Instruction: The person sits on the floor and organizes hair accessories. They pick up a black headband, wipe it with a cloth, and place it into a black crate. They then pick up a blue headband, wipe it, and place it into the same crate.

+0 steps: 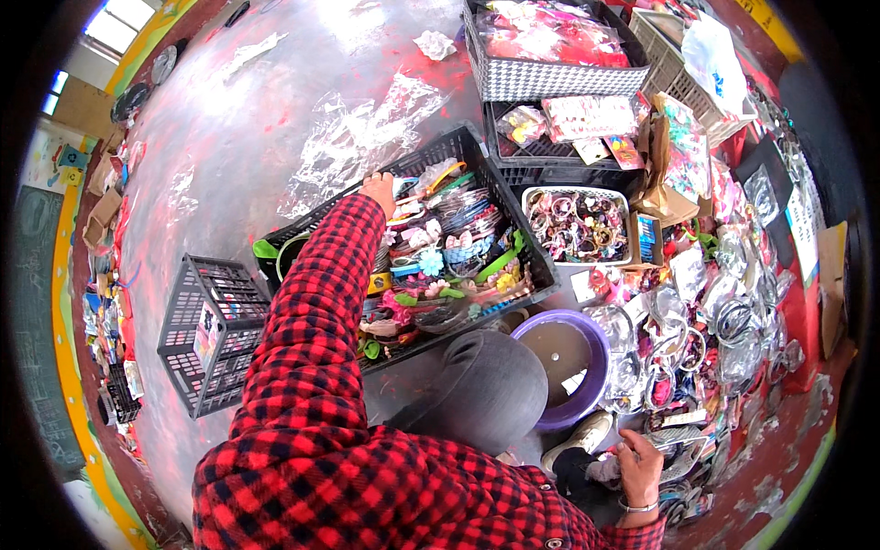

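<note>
A black plastic crate [538, 247] full of headbands and hair ornaments stands tilted across the middle of the view. My left arm, in a red and black checked sleeve, reaches over it. At the crate's far rim my left hand [378, 192] is closed, its fingers curled over the edge. Among the contents are a light blue flower ornament [431, 263] and a green headband [496, 265]. Down at the lower right, beside my shoe [587, 437], my right hand [641, 469] has its fingers curled. Whatever it might hold is hidden. A grey fuzzy item [603, 471] lies close to it.
A purple basin [597, 353] of murky water stands by my knee. Right of the crate is a white basket [526, 196] of hair ties; packaged accessories [733, 321] are heaped beyond. An open black crate [174, 351] stands left. Clear plastic wrap [344, 137] lies on the floor.
</note>
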The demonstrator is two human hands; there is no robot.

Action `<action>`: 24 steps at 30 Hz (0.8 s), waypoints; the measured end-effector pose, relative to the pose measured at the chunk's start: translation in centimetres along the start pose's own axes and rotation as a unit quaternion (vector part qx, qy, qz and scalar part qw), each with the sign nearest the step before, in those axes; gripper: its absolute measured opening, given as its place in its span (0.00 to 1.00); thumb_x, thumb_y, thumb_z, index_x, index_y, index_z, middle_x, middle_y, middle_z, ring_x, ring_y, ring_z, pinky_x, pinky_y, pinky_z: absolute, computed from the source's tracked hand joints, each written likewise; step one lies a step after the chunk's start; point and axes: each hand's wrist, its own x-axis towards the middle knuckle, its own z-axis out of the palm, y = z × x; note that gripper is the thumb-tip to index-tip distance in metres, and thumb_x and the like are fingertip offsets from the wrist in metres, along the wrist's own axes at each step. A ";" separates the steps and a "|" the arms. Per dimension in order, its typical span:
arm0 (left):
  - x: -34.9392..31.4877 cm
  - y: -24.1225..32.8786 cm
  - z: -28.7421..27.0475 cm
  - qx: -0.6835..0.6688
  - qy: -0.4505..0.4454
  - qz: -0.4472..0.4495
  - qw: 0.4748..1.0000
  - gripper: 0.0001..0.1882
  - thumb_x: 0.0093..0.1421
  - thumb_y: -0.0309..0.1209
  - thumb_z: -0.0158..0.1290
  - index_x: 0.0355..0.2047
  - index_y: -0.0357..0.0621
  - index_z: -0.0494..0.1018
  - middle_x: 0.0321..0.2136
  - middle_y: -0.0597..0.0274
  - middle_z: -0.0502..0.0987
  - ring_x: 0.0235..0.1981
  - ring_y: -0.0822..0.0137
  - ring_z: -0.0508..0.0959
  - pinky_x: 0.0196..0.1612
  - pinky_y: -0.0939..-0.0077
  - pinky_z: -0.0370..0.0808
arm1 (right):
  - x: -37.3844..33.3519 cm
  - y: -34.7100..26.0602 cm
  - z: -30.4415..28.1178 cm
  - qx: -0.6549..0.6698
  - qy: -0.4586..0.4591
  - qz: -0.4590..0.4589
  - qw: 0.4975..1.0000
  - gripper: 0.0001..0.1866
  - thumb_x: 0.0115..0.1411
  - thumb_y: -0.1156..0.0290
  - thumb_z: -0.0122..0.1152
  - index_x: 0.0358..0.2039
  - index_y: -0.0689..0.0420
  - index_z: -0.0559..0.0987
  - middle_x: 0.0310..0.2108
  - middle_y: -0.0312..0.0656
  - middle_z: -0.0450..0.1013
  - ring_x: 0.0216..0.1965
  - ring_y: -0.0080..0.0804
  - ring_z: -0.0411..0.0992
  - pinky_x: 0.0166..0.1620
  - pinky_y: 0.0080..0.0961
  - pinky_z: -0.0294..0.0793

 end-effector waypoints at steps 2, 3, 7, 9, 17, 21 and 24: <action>1.1 -0.1 1.4 0.012 -0.005 -0.011 1.000 0.25 0.46 0.34 0.58 0.43 0.40 0.61 0.44 0.46 0.66 0.48 0.49 0.67 0.48 0.61 0.68 | 0.1 -0.5 -0.2 -0.019 -0.007 0.000 1.000 0.12 0.48 0.77 0.56 0.36 0.64 0.76 0.26 0.44 0.73 0.27 0.27 0.70 0.34 0.22 0.69; 1.5 0.0 1.8 0.008 -0.011 -0.021 1.000 0.26 0.46 0.34 0.58 0.43 0.40 0.61 0.44 0.47 0.66 0.48 0.49 0.67 0.48 0.60 0.68 | 0.3 -0.6 -0.2 -0.028 -0.011 0.000 1.000 0.12 0.48 0.77 0.56 0.36 0.64 0.76 0.25 0.44 0.73 0.27 0.27 0.70 0.33 0.22 0.69; 3.3 -0.2 4.0 0.006 -0.011 -0.026 1.000 0.19 0.50 0.30 0.50 0.43 0.40 0.63 0.42 0.47 0.69 0.47 0.49 0.69 0.47 0.59 0.68 | 0.5 1.0 0.2 -0.003 -0.008 0.001 1.000 0.11 0.49 0.77 0.56 0.35 0.64 0.76 0.25 0.44 0.73 0.27 0.27 0.70 0.33 0.22 0.69; 3.4 0.4 3.9 0.007 -0.007 -0.020 1.000 0.15 0.51 0.26 0.43 0.41 0.39 0.65 0.41 0.44 0.69 0.46 0.47 0.69 0.47 0.58 0.68 | 0.6 0.2 0.1 -0.016 -0.013 -0.003 1.000 0.11 0.49 0.77 0.56 0.35 0.63 0.76 0.24 0.44 0.73 0.27 0.27 0.70 0.33 0.22 0.68; 4.0 0.9 3.0 -0.049 0.039 0.079 0.995 0.20 0.49 0.24 0.48 0.44 0.38 0.63 0.42 0.44 0.69 0.45 0.48 0.70 0.47 0.59 0.68 | 1.0 0.2 0.2 -0.037 -0.023 -0.010 0.999 0.11 0.51 0.76 0.55 0.36 0.66 0.76 0.26 0.42 0.73 0.28 0.25 0.70 0.34 0.20 0.69; 2.4 -1.7 6.3 0.018 -0.010 0.153 0.988 0.24 0.53 0.27 0.43 0.53 0.42 0.58 0.49 0.42 0.65 0.51 0.47 0.66 0.53 0.63 0.64 | 1.1 0.1 0.2 -0.019 -0.030 0.001 0.999 0.11 0.53 0.75 0.54 0.36 0.68 0.75 0.27 0.41 0.73 0.29 0.23 0.70 0.34 0.19 0.69; 2.5 -1.0 6.6 0.027 -0.076 0.066 0.995 0.31 0.52 0.28 0.45 0.58 0.49 0.53 0.56 0.44 0.57 0.58 0.50 0.59 0.57 0.61 0.59 | 1.1 1.0 0.2 -0.011 -0.032 -0.009 0.999 0.12 0.54 0.75 0.54 0.37 0.68 0.75 0.27 0.40 0.73 0.29 0.22 0.70 0.34 0.19 0.69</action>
